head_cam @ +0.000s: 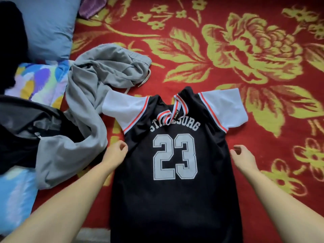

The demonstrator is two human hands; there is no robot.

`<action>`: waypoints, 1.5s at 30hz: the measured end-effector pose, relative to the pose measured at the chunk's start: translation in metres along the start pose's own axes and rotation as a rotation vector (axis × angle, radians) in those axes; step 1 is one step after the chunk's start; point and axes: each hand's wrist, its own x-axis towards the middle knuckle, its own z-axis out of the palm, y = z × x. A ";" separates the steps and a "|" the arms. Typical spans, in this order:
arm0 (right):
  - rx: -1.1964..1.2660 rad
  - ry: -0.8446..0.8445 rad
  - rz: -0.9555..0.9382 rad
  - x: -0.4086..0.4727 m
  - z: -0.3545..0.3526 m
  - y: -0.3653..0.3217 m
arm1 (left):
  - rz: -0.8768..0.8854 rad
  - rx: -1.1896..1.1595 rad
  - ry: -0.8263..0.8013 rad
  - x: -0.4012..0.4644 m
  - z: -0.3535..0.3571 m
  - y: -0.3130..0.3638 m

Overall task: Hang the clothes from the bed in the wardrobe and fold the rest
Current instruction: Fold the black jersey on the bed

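Note:
A black jersey (173,199) with white sleeves, red-striped trim and a white "23" lies flat, front up, on the red floral bedspread (228,41). Its collar is twisted over the chest lettering. My left hand (116,152) sits at the jersey's left edge at number height, its fingers loosely curled with the tips right at the fabric. My right hand (241,156) is just off the right edge, fingers also loosely curled and holding nothing. Crumpled grey sweatpants (87,102) with a drawstring lie to the left of the jersey.
A black garment (26,127) lies at the far left, partly under the grey pants. A blue pillow (47,27) and a colourful patterned pillow (38,81) are at upper left. A purple cloth (91,6) shows at the top edge.

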 end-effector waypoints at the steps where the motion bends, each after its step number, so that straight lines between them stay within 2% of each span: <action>1: 0.038 0.047 -0.058 0.018 -0.003 -0.018 | 0.082 0.022 0.037 0.019 -0.007 0.019; 4: 0.071 0.128 -0.149 0.080 -0.006 -0.061 | 0.226 0.123 0.115 0.083 -0.014 0.062; 7: 0.045 0.148 -0.184 0.132 0.000 -0.089 | 0.332 0.251 0.123 0.136 -0.008 0.085; 9: -0.002 0.209 -0.160 0.169 0.004 -0.101 | 0.376 0.420 0.115 0.176 -0.002 0.093; 11: -0.070 0.237 -0.048 0.192 0.002 -0.099 | 0.365 0.642 0.102 0.197 -0.005 0.089; 14: -0.061 0.153 0.120 0.213 0.001 -0.083 | 0.278 0.848 0.168 0.215 -0.010 0.073; 16: -0.058 0.122 0.156 0.216 0.001 -0.076 | 0.242 0.969 0.224 0.216 -0.017 0.070; 19: 0.030 0.064 0.113 0.209 0.001 -0.077 | 0.188 1.104 0.250 0.206 -0.024 0.074; 23: 0.115 0.153 0.062 0.194 -0.018 -0.072 | 0.132 0.994 0.276 0.195 -0.054 0.079; 27: 0.172 0.295 0.134 0.176 -0.065 -0.038 | -0.027 0.805 0.312 0.171 -0.111 0.071; 33: 0.296 0.258 0.075 0.161 -0.070 -0.019 | -0.280 0.656 0.243 0.153 -0.132 0.045; 37: 0.378 0.216 0.032 0.159 -0.055 -0.032 | -0.321 0.614 0.192 0.152 -0.128 0.031; 39: 0.350 0.304 0.042 0.159 -0.056 -0.037 | -0.293 0.491 0.273 0.155 -0.138 0.020; 42: 0.382 0.493 0.141 0.151 -0.072 -0.040 | -0.313 0.291 0.477 0.160 -0.156 0.005; 45: 0.382 0.489 0.131 0.141 -0.078 -0.041 | -0.341 0.150 0.536 0.154 -0.158 0.012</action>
